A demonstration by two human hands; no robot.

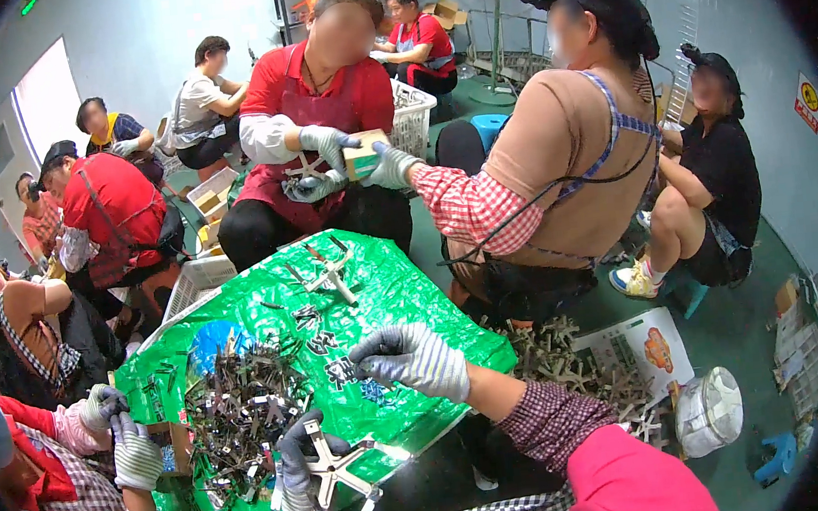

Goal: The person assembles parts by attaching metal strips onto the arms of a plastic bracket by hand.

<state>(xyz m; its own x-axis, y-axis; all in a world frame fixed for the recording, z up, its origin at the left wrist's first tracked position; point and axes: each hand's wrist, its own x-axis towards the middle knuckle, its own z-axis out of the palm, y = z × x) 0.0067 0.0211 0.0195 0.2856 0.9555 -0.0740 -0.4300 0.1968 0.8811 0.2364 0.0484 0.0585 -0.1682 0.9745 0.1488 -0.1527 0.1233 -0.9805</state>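
Note:
My left hand (299,479), in a grey-and-white work glove, grips a pale star-shaped metal bracket (335,468) at the table's near edge. Slim strips extend from some of its arm tips. Over the table, further right, my right hand (418,360) wears a similar striped glove. Its thumb and fingertips are pinched together; anything between them is too small to make out. Left of my hands, a heap of small dark and silver metal strips (248,416) covers part of the green plastic sheet (413,299). Another star-shaped bracket (331,277) lies towards the far side.
At my left, a co-worker's gloved hands (134,450) are beside a small cardboard box (174,441). Two people opposite hold a small box (363,152). Floor items at right include piled brackets (559,354), a white bucket (710,411) and a blue stool (775,457).

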